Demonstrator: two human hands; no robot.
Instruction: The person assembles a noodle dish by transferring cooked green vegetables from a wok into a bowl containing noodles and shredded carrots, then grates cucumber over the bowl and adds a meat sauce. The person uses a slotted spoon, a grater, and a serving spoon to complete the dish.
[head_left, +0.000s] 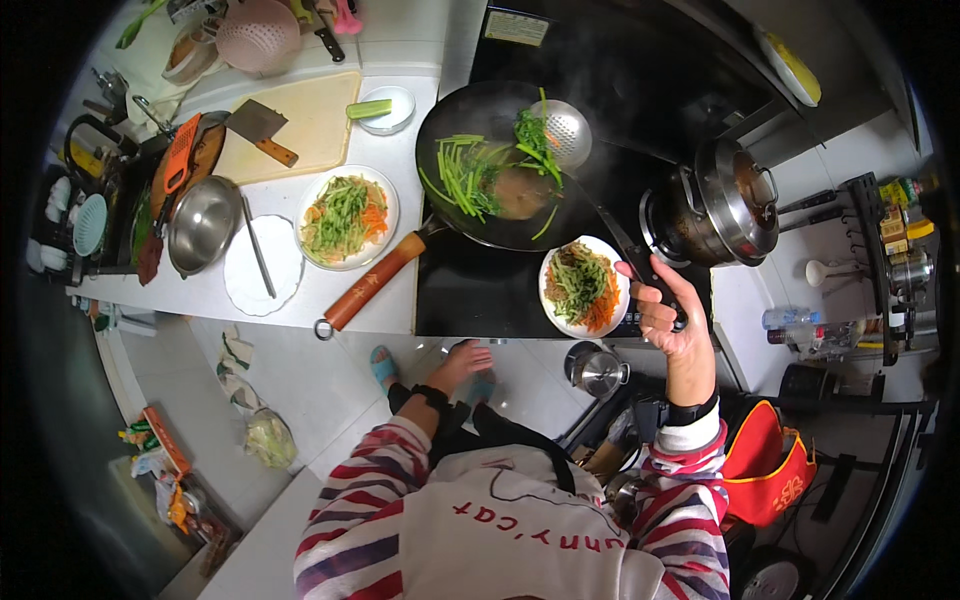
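The right hand (668, 312) has its fingers wrapped around the long handle of a strainer ladle (562, 130); the ladle's round end sits over the black wok (490, 170), on green stems; the left hand (462, 362) hangs below the wok, fingers loosely curled, holding nothing.

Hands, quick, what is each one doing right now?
Left hand: open, empty, hanging low by the counter edge.
Right hand: closed on the skimmer ladle handle, bowl over the wok.

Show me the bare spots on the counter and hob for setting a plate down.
Bare hob glass lies below the wok, left of the plate of shredded vegetables. The cutting board is mostly clear beside the cleaver. Around the steel bowl it is crowded.
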